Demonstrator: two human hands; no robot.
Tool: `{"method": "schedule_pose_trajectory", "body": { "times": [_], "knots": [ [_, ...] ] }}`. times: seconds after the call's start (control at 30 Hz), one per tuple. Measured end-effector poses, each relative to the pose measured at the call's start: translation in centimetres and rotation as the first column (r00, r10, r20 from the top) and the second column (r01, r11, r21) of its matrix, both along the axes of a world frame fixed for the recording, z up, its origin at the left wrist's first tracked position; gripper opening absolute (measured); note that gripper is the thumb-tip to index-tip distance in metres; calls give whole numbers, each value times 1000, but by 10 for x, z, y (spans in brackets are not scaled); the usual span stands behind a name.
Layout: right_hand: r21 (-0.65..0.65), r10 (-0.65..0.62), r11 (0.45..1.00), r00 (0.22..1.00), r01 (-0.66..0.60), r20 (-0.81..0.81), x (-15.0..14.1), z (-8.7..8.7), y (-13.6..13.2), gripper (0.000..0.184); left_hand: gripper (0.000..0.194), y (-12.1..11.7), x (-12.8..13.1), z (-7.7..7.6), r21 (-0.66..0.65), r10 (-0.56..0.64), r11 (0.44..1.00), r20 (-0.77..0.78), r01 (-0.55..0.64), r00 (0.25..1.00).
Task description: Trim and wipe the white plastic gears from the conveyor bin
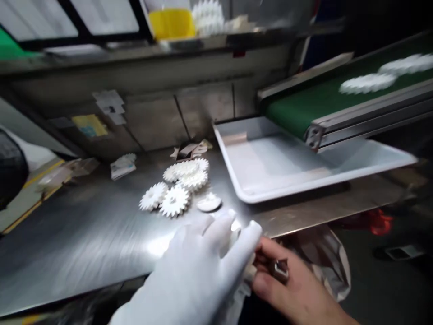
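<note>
My left hand, in a white glove, is in front of me at the table's front edge. Its fingers curl over something whitish that is mostly hidden behind them. Close against it, my bare right hand is closed around a small brown tool with a square end; the tool's other end is out of sight. Just beyond the left fingertips lies a white rounded piece. Several white plastic gears rest farther back on the metal table, some of them piled up.
A white tray stands at the right, under the end of a green conveyor belt carrying white gears. Scraps lie near the back wall. A yellow container and more gears are on the shelf above.
</note>
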State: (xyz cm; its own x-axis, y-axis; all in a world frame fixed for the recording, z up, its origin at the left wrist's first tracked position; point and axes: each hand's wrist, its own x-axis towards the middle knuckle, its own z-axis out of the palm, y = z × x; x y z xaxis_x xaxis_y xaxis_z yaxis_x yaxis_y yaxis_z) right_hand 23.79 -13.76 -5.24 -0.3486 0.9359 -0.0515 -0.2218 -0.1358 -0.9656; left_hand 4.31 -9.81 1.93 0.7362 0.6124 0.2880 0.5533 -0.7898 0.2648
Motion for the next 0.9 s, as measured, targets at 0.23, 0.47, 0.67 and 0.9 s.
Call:
{"method": "schedule_pose_trajectory", "body": {
  "times": [0.23,0.47,0.67,0.9],
  "knots": [
    [-47,126,992,984,-120,127,-27,-20,4,22,62,-30,-68,-65,-851,682,507,301,-135,666],
    [18,236,968,936,-249,262,-50,-12,13,22,63,-38,-68,-83,-582,822,-51,436,811,365],
    [274,-148,961,804,-19,576,-52,-18,7,27,40,-40,-63,-80,-680,861,83,417,729,291],
    [566,-192,802,814,-192,548,-50,-16,6,31,43,-34,-49,-74,-710,917,-22,266,704,296]
  ]
}}
